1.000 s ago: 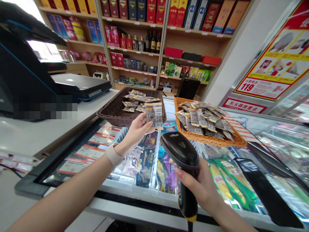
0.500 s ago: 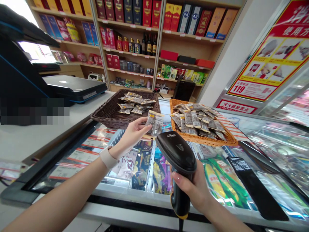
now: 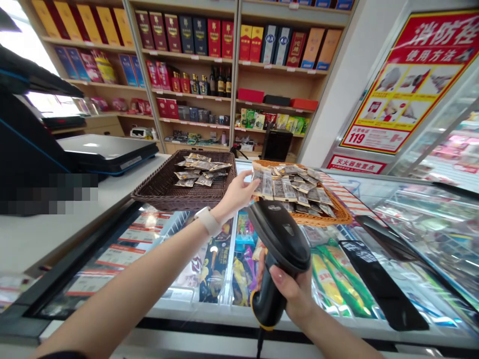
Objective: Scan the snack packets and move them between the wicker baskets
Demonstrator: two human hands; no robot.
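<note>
While right fingers [image 3: 283, 280] wrap a scanner [image 3: 283, 238], left fingers [image 3: 250, 190] clamp a packet [image 3: 265, 185], seemingly above the orange basket [image 3: 318, 219]!

Left hand [image 3: 236, 195] reaches farther forward than the right hand [image 3: 295, 291], its digits closed in a pinch. Left forearm [image 3: 149, 289], bare, slants back and outward behind it. Right hand sits nearer the body, curled in a wrapping grip, right forearm [image 3: 333, 331] angled back behind it.

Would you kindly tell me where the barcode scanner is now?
In the head view, the barcode scanner is just right of centre, held in the right hand, in front of the orange basket.
</note>
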